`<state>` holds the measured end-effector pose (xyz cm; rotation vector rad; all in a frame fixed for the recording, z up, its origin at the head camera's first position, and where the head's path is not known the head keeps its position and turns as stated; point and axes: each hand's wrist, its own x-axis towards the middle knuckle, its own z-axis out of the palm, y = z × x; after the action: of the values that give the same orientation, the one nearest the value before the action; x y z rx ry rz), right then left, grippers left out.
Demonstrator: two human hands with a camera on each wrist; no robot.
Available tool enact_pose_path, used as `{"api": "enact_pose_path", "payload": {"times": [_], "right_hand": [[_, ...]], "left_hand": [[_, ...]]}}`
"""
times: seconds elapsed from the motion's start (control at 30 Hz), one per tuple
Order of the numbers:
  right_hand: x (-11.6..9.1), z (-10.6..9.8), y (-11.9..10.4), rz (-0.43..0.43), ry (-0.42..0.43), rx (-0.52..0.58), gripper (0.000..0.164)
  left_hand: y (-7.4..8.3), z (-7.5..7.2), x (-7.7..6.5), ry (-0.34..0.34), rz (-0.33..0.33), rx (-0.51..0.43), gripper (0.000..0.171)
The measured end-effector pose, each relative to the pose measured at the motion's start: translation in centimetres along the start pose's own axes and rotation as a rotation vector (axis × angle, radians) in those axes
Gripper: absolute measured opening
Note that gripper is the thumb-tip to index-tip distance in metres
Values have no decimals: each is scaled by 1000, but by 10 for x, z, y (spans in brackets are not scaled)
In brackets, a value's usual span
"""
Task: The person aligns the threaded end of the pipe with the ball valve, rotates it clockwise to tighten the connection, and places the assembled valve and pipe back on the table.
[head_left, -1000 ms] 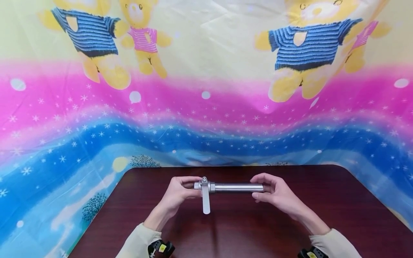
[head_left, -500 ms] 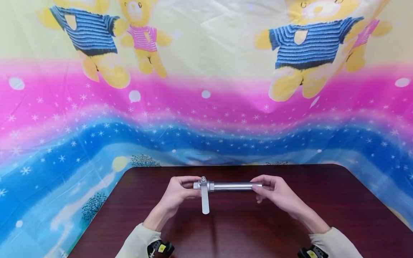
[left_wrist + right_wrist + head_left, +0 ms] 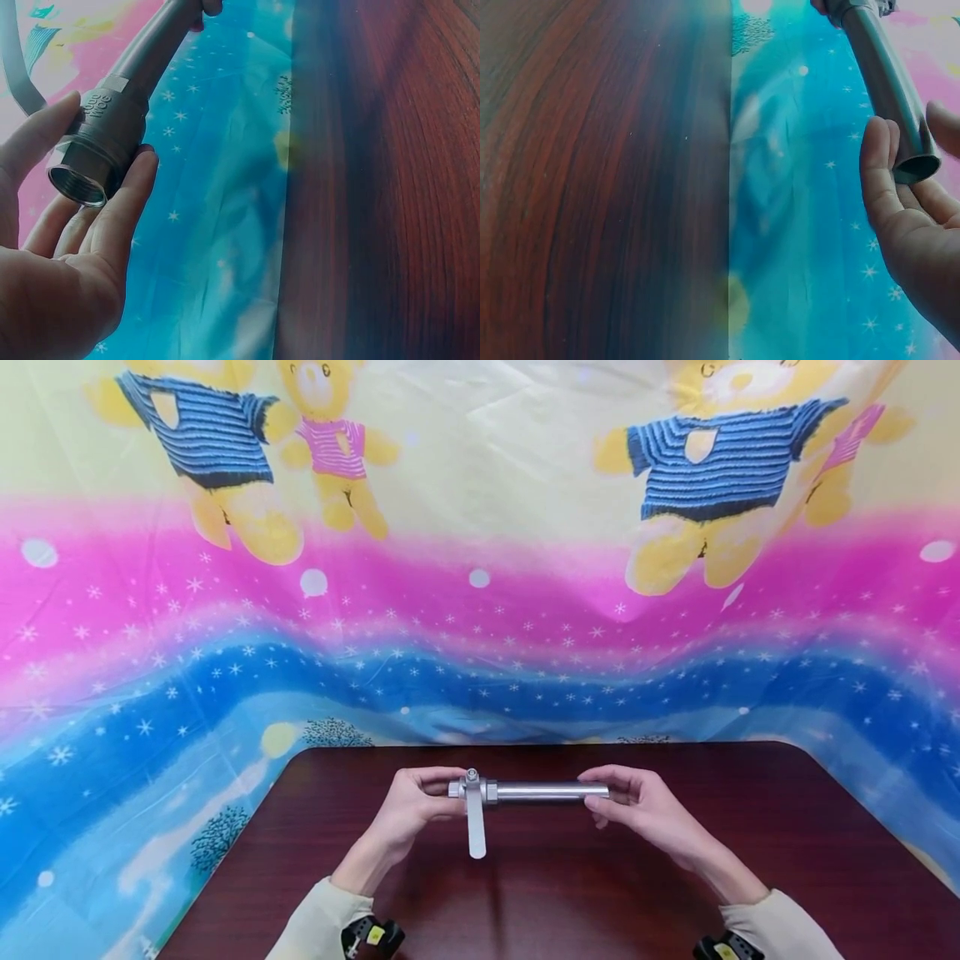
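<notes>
A steel ball valve (image 3: 472,792) with a flat lever handle (image 3: 477,831) is held above the table by my left hand (image 3: 407,810). The thumb and fingers pinch its body from opposite sides. In the left wrist view the threaded mouth of the valve body (image 3: 94,142) faces the palm. A straight metal pipe (image 3: 543,792) runs rightward from the valve's hex end. At the pipe's free end is my right hand (image 3: 641,806), thumb on the near side and fingers behind. The right wrist view shows the pipe's open round end (image 3: 916,166) between thumb and fingers.
Below the hands lies a dark red-brown wooden table (image 3: 570,893) with rounded far corners. A printed cloth (image 3: 480,635) with bears and snowflakes hangs behind and beside it. Each wrist carries a black strapped device (image 3: 372,937).
The right thumb has risen from below the pipe onto its near side, then slid slightly down. Valve and pipe have shifted a touch left. The left hand keeps its grip.
</notes>
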<state>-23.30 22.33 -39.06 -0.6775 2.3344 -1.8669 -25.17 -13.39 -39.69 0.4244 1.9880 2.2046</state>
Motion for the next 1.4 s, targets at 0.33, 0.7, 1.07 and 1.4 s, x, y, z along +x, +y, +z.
{"api": "enact_pose_path", "payload": {"times": [0.33,0.7,1.07,1.4], "right_hand": [[0,-1,3,-1,4,-37,37],[-1,-3,0,38,12,-81,36],[-2,-3,0,46,17,-71,36],[-4,-5,8,49,-40,5,43]], "left_hand": [[0,1,0,-7,-16,-6,47],[3,1,1,-33,-7,29,48],[3,0,2,-18,-5,39,50],[-1,-2,3,-18,-14,66,49]]}}
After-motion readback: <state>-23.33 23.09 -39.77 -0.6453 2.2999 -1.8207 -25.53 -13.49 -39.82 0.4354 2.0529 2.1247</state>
